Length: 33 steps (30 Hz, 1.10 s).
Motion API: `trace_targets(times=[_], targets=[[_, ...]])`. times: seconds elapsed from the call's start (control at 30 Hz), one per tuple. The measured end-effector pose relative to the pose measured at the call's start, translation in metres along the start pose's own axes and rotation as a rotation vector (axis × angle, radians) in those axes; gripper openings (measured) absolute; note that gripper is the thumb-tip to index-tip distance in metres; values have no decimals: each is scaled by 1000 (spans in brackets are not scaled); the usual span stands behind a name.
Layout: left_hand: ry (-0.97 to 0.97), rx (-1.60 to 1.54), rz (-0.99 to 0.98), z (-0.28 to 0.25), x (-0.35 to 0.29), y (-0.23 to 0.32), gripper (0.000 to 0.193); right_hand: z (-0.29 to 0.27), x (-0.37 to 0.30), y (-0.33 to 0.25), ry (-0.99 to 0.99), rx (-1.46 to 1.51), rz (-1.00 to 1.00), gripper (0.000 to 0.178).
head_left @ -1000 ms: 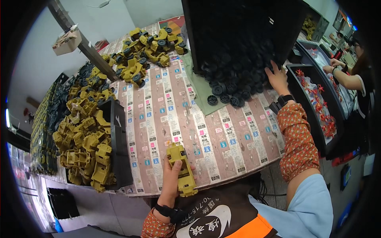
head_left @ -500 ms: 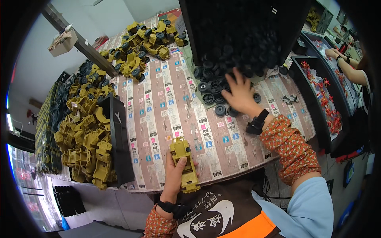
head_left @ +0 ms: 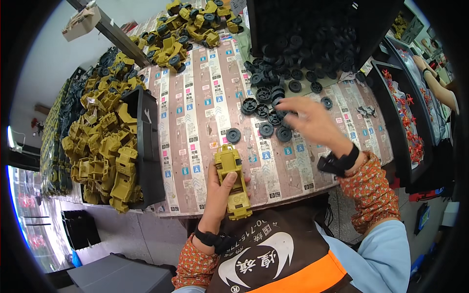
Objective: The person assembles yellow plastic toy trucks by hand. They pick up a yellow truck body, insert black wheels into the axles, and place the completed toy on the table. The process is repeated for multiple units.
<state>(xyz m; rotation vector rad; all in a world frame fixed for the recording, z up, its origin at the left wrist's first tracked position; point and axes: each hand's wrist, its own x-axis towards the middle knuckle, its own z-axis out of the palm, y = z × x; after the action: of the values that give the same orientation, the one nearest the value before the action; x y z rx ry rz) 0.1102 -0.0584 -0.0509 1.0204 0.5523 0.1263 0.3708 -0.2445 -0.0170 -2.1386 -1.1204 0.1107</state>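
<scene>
My left hand (head_left: 216, 193) is closed around a mustard-yellow plastic toy truck body (head_left: 238, 199), thumb pressed on its top, at the table's near edge. No wheels show on the part of the truck I can see. My right hand (head_left: 315, 121), slightly blurred, hovers at the near side of a spread of black toy wheels (head_left: 263, 94), thumb and forefinger apart with nothing visible between them. Its other fingers are partly hidden. One loose wheel (head_left: 233, 136) lies by itself just beyond the truck's far end.
A large black bin (head_left: 254, 29) spills wheels onto the table. At left, a black crate (head_left: 149, 146) overflows with yellow truck bodies (head_left: 93, 171). Wheeled trucks (head_left: 171, 51) are heaped at the back. Trays of red parts (head_left: 403, 117) stand right, near another person's arm (head_left: 437, 88).
My right hand has pulled back from the heap, and several wheels are now spread nearer, one close to the truck. My left hand still holds the truck body. The whole view has shifted slightly.
</scene>
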Motion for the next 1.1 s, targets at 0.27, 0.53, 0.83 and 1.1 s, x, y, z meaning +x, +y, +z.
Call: trace_targets(times=[0.27, 0.53, 0.83, 1.1], targets=[[-84, -68, 56, 0, -4, 7, 62, -61, -16, 85, 95, -328, 244, 30], [-10, -363, -64, 4, -13, 19, 47, -44, -37, 65, 150, -51, 274, 42], [111, -377, 137, 22, -3, 21, 52, 36, -79, -97, -347, 977, 266, 42], [131, -253, 192, 24, -7, 28, 50, 63, -96, -111, -357, 1156, 316, 45]])
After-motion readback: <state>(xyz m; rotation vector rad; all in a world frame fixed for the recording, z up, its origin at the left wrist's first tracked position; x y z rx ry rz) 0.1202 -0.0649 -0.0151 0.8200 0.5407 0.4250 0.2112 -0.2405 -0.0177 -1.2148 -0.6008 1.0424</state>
